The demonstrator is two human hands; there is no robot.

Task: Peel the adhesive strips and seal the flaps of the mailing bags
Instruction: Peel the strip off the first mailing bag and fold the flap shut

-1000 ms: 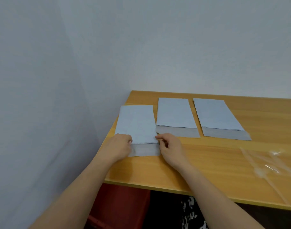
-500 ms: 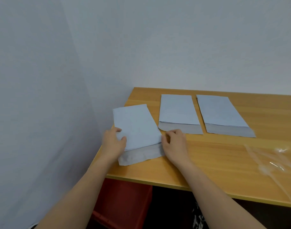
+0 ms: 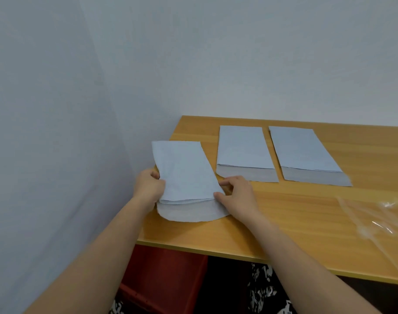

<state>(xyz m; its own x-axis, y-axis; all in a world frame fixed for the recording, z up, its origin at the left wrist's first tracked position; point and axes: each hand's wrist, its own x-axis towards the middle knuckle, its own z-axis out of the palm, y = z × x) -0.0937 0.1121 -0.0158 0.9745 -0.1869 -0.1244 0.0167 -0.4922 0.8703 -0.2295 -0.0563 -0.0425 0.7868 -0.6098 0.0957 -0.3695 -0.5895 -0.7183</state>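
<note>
Mailing bags: leftmost stack (image 3: 184,175) is sitting mid-frame at the table's left corner, bowing up between both hands, overhanging the edge slightly. Left hand (image 3: 148,185) is gripping its left edge, fingers curled around it. Right hand (image 3: 237,196) is pinching the stack's lower-right corner, thumb on top, fingers beside it. Count: three stacks in a row. Middle stack (image 3: 244,150) and right stack (image 3: 303,152) are lying flat, apart from the hands, in the upper-middle of frame. Each stack is showing pale blue-grey matte faces with a lighter grey open flap at the near end. Table (image 3: 306,218) is orange wood-grain laminate. Clear crinkled plastic film (image 3: 374,220) is lying at the right edge. Red bin (image 3: 161,279) is sitting under the table, lower middle.
</note>
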